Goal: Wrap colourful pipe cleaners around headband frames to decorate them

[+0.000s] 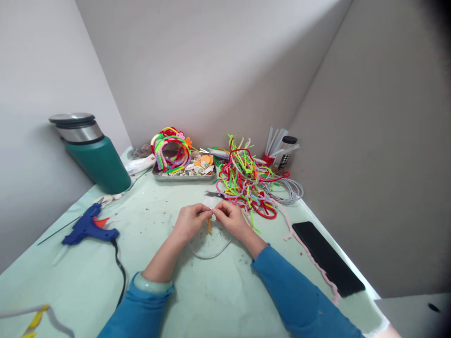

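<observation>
Over the middle of the pale green table (211, 291), my left hand (190, 220) and my right hand (230, 218) meet fingertip to fingertip. Between them they pinch a clear plastic headband (211, 251), whose arc curves down toward me. A short orange pipe cleaner (209, 226) hangs from the band where the fingers meet. Both arms wear blue sleeves.
A tangle of coloured pipe cleaners (246, 180) lies behind my right hand, with scissors (213, 193) at its edge. A metal tray (183, 176) holds finished headbands. A blue glue gun (88, 227) and green flask (95, 155) sit left; a black phone (327, 258) right.
</observation>
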Tool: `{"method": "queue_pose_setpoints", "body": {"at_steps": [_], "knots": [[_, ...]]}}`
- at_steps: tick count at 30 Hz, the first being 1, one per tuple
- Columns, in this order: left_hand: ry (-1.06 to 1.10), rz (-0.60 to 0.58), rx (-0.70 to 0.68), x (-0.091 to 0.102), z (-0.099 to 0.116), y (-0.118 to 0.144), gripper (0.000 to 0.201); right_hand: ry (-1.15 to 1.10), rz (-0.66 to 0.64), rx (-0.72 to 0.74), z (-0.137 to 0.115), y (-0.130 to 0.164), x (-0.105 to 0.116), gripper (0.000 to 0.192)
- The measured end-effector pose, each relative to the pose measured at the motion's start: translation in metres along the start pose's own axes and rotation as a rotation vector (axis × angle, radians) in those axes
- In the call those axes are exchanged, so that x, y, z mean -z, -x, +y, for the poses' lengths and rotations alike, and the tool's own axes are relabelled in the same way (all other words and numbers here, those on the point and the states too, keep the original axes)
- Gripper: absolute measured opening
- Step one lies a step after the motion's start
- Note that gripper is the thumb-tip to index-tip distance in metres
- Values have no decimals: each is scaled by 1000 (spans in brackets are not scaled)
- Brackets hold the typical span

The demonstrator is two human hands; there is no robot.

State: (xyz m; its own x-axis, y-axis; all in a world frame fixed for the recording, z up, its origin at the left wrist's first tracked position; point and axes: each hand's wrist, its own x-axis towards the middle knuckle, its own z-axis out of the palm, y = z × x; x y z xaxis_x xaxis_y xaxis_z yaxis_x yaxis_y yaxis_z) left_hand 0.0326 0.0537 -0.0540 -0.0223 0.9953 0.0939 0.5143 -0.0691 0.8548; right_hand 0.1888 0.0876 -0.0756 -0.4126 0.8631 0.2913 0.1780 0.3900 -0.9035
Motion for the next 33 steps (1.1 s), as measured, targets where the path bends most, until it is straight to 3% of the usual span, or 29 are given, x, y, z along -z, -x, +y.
{"method": "queue_pose_setpoints", "body": {"at_steps": [17, 22, 33], "knots": [[276, -161, 285, -2, 5, 4, 31, 108, -11, 62, -2, 1, -1, 12], [333, -207, 255, -2, 2, 4, 27, 83, -20, 43, -3, 1, -1, 12], [60, -136, 101, 2, 3, 3, 28, 83, -25, 38, -2, -1, -1, 12]]}}
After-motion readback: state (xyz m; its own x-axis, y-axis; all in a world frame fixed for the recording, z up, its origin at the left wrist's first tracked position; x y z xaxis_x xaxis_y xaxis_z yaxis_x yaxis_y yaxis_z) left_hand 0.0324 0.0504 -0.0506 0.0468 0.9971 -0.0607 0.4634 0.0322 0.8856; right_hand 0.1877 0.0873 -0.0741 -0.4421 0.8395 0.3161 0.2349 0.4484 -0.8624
